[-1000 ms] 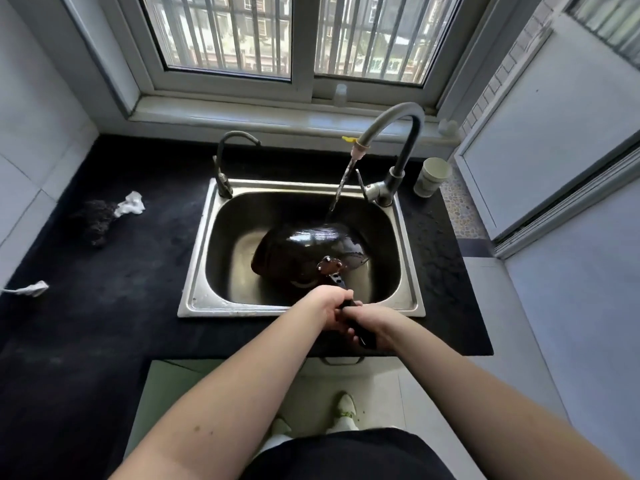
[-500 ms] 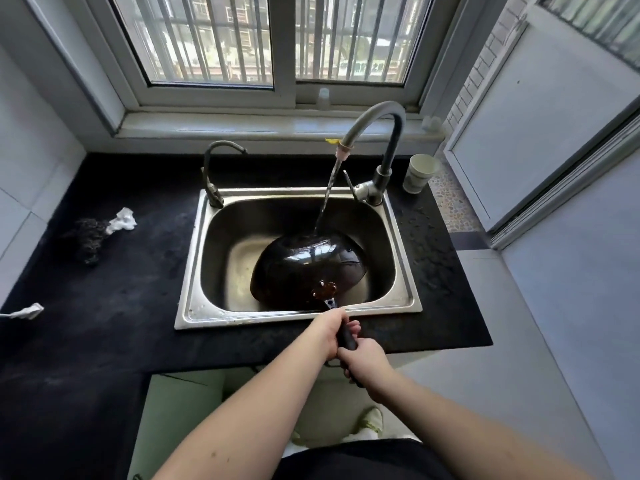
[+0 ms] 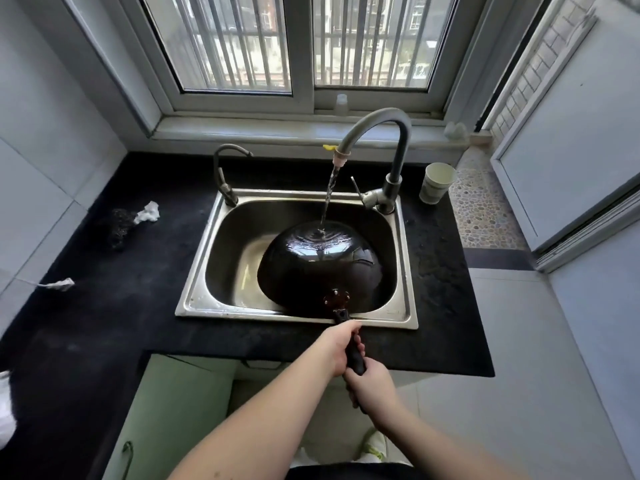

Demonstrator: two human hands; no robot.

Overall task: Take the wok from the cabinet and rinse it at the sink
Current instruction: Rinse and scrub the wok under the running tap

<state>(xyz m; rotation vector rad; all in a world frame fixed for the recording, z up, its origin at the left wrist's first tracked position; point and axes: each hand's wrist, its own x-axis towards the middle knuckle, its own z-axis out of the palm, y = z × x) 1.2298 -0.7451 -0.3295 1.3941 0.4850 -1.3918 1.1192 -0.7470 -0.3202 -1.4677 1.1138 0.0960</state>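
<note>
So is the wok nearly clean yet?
Done: the wok is out of the cabinet and in the sink. In hand: it is turned bottom up, and water from the tall tap hits its outside, while the left hand and right hand grip the handle. Left: its inside faces down, so I cannot tell if that is rinsed.

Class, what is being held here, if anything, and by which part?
The wok, by its handle: left hand nearer the bowl, right hand at the end.

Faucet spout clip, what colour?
Yellow, the small clip beside the faucet nozzle; head view, the only one.
</note>
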